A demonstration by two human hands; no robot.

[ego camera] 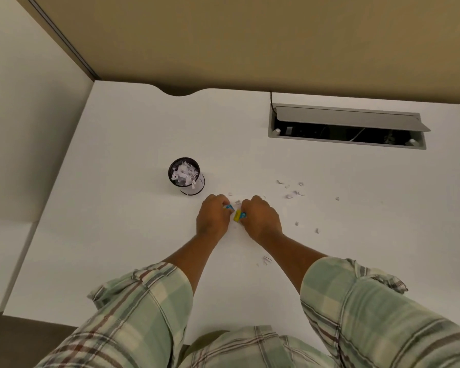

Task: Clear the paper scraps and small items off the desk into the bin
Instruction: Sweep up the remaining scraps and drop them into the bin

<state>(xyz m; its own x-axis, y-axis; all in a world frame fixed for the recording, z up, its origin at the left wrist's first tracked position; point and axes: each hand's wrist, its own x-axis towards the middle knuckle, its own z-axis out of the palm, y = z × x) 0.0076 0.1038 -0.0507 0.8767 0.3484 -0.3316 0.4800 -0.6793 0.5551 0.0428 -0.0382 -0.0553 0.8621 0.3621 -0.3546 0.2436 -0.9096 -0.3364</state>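
A small black mesh bin [187, 179] stands on the white desk [122, 235], holding several white paper scraps. Just right of and nearer than it, my left hand [213, 217] is closed on a small blue item [229, 207]. My right hand [260, 216] sits beside it, closed on a small yellow and blue item [239, 215]. The two hands almost touch. Loose white paper scraps [294, 193] lie scattered to the right of my hands, and one more scrap [267, 259] lies near my right forearm.
An open cable hatch [348, 127] with a raised grey flap is set into the desk at the back right. A beige partition wall [250, 43] runs along the desk's far edge. A lower white surface [6, 261] adjoins the desk on the left.
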